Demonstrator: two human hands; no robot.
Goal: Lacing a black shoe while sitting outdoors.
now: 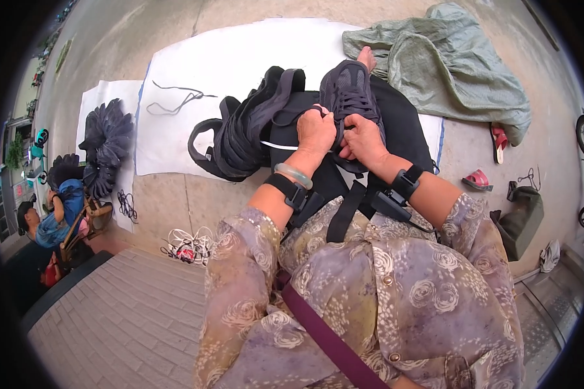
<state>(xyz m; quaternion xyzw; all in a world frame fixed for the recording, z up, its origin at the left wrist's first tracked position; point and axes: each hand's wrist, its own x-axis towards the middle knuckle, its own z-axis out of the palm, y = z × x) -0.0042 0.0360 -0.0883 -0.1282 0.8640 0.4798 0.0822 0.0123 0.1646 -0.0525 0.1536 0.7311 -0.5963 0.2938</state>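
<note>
A dark grey lace-up shoe upper [349, 84] lies over my lap, its toe pointing away from me. Criss-crossed dark laces run along its front. At its near left side, my left hand [316, 135] is closed, with a dark shoelace looping out by its fingers. My right hand [366, 144] is closed in a pinch at the near right part of the upper; its fingertips hide whatever is in them. To the left, several similar dark uppers [250, 133] are nested in a row. A thin white strip [281, 146] shows between them and my left hand.
Underneath spreads a white sheet [182, 65]. Loose dark laces [182, 100] lie on it. A green-grey cloth [454, 78] is heaped at far right, near red sandals [479, 179]. Tangled white cords [188, 246] rest at left. Another person [58, 211] sits farther left near dark uppers [107, 136].
</note>
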